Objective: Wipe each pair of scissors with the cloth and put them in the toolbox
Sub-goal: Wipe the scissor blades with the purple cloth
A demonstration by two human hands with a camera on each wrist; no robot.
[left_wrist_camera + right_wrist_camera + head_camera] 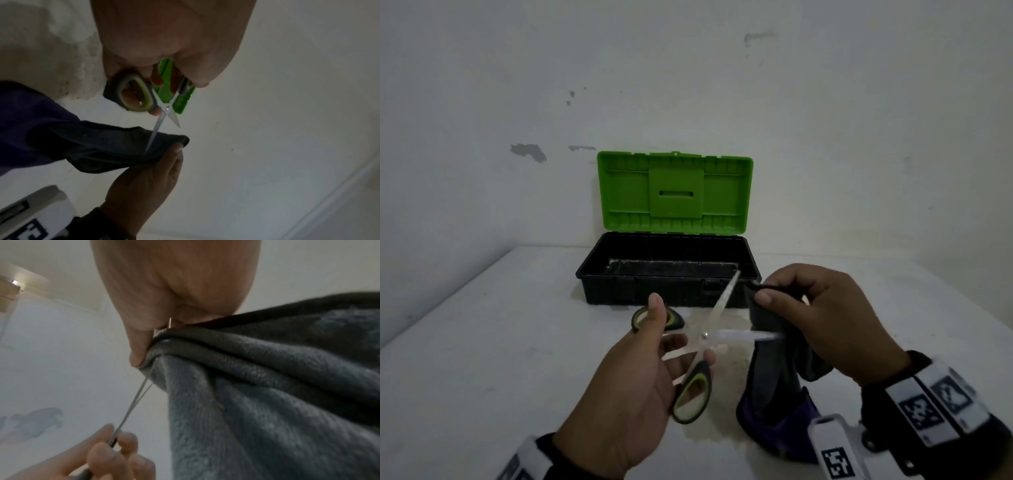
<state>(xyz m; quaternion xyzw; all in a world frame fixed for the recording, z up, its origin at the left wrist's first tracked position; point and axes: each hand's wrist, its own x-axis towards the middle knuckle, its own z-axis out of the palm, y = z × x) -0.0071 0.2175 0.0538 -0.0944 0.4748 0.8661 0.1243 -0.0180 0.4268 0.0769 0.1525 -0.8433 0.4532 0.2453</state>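
Note:
My left hand (650, 370) holds a pair of scissors (717, 334) with black and green handles, its thumb through the upper loop and its fingers by the lower one. The blades stand spread apart: one points toward the toolbox, the other toward my right hand. My right hand (822, 322) pinches a dark grey cloth (774, 363) around that blade's tip, and the cloth hangs down to the table. The left wrist view shows the scissors (162, 116) with one blade running into the cloth (98, 146). In the right wrist view the cloth (267, 386) fills the right side.
A black toolbox (751, 263) stands with its lid up at the back of the white table (482, 342), just beyond my hands, and its green lid (674, 192) leans toward the wall. Its inside looks bare. The cloth's purple lower part (777, 425) lies on the table.

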